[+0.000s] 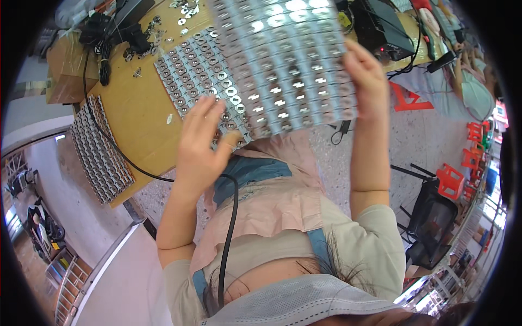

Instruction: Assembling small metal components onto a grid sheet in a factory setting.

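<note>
My right hand (371, 81) grips the right edge of a light-blue panel (291, 65) covered in rows of small shiny metal pieces. It is raised and tilted above the table. My left hand (200, 144) is open, thumb and fingers apart, at the near edge of a second similar panel (190, 68) that lies on the table. Whether the fingers touch that panel I cannot tell. The raised panel hides part of the second one.
The yellowish table (138, 103) carries a third studded panel (100, 149) at its left edge. Loose metal pieces (185, 13) lie at the back. A black cable (122, 155) crosses toward me. A black box (380, 30) stands back right; a cardboard box (70, 68), left.
</note>
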The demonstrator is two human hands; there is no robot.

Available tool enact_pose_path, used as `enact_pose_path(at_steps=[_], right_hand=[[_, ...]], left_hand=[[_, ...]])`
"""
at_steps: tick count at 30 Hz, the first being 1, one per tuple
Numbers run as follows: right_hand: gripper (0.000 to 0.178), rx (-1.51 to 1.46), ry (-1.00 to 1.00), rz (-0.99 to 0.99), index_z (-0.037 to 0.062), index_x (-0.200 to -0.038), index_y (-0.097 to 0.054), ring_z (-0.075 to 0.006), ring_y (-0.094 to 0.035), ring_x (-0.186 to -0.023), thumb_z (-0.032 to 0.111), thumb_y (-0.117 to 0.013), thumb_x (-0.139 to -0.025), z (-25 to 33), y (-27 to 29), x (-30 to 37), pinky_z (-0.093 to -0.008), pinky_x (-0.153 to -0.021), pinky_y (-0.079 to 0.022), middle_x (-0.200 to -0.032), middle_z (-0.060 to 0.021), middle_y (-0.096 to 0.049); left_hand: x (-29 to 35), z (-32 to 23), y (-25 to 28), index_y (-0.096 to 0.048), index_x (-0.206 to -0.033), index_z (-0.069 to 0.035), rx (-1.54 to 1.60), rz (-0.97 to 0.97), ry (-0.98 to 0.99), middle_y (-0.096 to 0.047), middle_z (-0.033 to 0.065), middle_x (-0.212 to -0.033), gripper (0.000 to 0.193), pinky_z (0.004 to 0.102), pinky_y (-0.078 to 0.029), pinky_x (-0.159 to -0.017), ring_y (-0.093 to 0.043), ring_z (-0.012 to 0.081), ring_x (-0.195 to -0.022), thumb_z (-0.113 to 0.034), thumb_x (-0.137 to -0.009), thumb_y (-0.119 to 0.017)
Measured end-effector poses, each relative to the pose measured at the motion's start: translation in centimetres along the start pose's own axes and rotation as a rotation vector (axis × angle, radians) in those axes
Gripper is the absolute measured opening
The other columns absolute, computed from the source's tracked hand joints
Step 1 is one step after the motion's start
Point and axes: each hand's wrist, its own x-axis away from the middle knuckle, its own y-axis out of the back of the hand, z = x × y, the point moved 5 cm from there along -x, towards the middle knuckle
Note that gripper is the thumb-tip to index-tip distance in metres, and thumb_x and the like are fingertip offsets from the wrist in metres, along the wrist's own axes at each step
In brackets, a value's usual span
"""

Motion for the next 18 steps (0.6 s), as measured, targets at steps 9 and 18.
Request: enact_pose_path(at_steps=[9, 18], right_hand=[[0.037, 0.463, 0.116, -0.034, -0.0069, -0.122, -0.052, -0.0102, -0.056, -0.097, 0.01, -0.055, -0.09, 9.5, 2.6, 0.2, -0.0218, -0.085, -0.042, -0.109, -0.0083, -0.061], [0.031, 1.779, 0.439, 0.173, -0.001, -0.111, -0.053, -0.0319, -0.063, -0.063, 0.003, -0.053, -0.08, 8.8, -6.6, 1.0, -0.0381, -0.056, -0.049, -0.071, -0.0158, -0.064]], left_hand=[[0.1, -1.1, -3.3, -0.042, -0.135, -0.015, -0.305, 0.276, -0.041, -0.031, 0.0169, -0.143, 0.081, 0.0642, -0.018, -0.103, -0.026, 0.0387, -0.133, -0.022, -0.063, -0.077], [0.7, -2.0, 1.1, -0.046, -0.131, -0.005, -0.256, 0.024, -0.133, -0.045, 0.0206, -0.132, 0.066, 0.0556, -0.029, -0.102, -0.04, 0.0417, -0.124, 0.0, -0.067, -0.062]])
